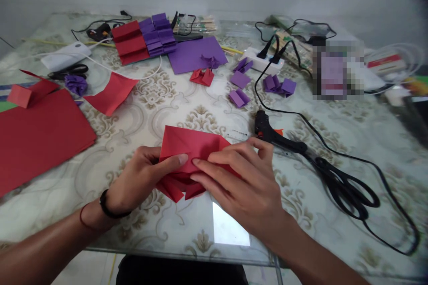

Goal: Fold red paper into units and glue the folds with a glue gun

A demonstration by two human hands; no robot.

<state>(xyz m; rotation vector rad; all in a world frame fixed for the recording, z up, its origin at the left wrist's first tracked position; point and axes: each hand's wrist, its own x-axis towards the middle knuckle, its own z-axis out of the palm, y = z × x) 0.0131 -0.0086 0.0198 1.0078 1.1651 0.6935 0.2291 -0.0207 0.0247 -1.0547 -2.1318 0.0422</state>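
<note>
A partly folded sheet of red paper [192, 142] is held between my two hands, just above the tabletop near its front edge. My left hand [147, 173] grips its left side, with the thumb pressed flat on top and the fingers behind. On the right, my right hand [242, 171] pinches the paper near its middle, index finger and thumb close together at a crease. Folded flaps with pointed corners hang toward me below the hands. Part of the paper's right side is hidden by my right hand.
A black glue gun [279, 136] and black-handled scissors [347, 187] lie at right, with a cord looping around them. Red sheets [43, 138] are stacked at left. Small purple folded pieces [240, 79], a power strip [264, 60] and a purple sheet [194, 53] sit farther back.
</note>
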